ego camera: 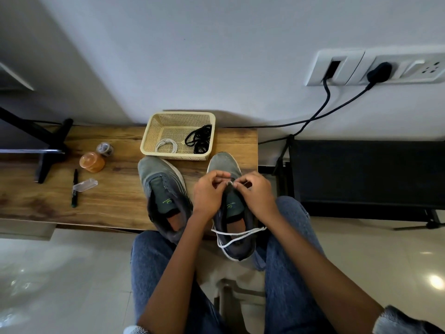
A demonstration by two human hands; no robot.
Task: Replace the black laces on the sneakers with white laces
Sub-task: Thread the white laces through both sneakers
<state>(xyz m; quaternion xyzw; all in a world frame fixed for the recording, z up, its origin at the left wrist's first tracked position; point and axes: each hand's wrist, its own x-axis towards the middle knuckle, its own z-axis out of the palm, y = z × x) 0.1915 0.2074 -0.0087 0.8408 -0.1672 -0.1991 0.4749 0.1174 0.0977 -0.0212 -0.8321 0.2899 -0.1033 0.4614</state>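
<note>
Two sneakers (166, 196) on counter (108, 198), black laces (198, 138) already out in basket (154, 131). Left hand (208, 192) and right hand (255, 195) pinching white lace (238, 233) at right sneaker's (234, 213) far eyelets; left sneaker unlaced, spare white lace (166, 145) in basket.

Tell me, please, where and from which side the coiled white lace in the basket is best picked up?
Pinch the coiled white lace across its bundled strands, coming straight down from above. It lies flat on the floor of the basket, whose walls block a side approach, and the black laces lie apart from it.
</note>
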